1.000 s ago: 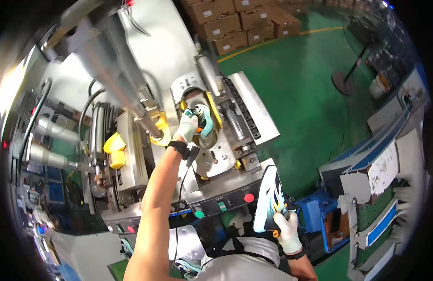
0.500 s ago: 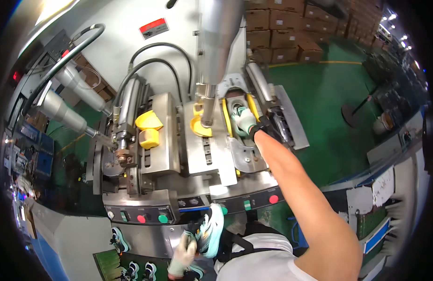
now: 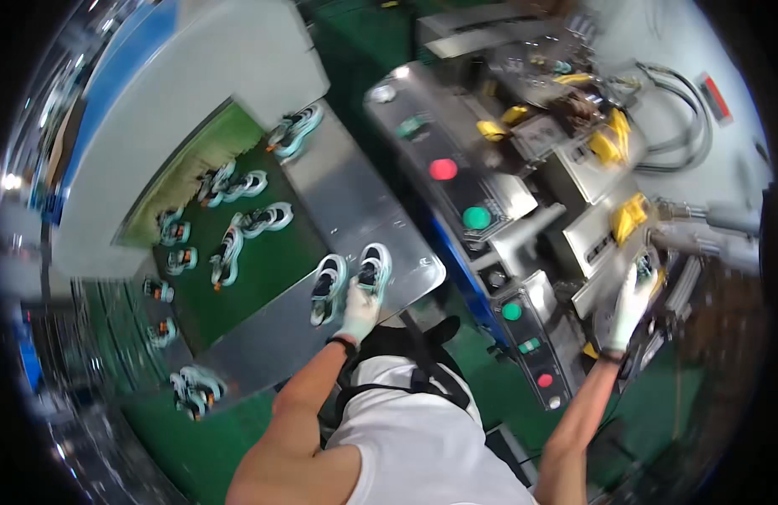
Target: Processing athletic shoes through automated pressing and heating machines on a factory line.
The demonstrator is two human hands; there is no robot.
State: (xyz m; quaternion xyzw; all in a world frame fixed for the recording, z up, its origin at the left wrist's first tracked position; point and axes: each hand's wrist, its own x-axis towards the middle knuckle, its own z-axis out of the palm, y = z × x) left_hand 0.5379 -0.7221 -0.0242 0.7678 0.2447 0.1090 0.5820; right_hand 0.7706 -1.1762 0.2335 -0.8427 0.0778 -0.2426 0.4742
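Observation:
My left hand (image 3: 361,310), in a white glove, grips the heel of a black, white and mint sneaker (image 3: 375,266) over the metal ledge. Close to its left stands a matching sneaker (image 3: 328,290). Out to the right, my gloved right hand (image 3: 630,310) reaches into the machine station beside yellow pads. Its fingertips meet a dark and teal piece (image 3: 645,266) that looks like part of a sneaker; blur hides how the fingers lie.
Several sneakers (image 3: 253,219) rest on a green conveyor belt (image 3: 275,273) beyond the metal ledge (image 3: 355,181). One more sneaker (image 3: 296,130) sits at the ledge's far end. The machine's control panel (image 3: 456,198) bears red and green buttons, with yellow pads (image 3: 629,217) behind.
My view has swung left toward the conveyor. The left hand has brought its sneaker from beside my body to the ledge. My right hand stays at the machine station.

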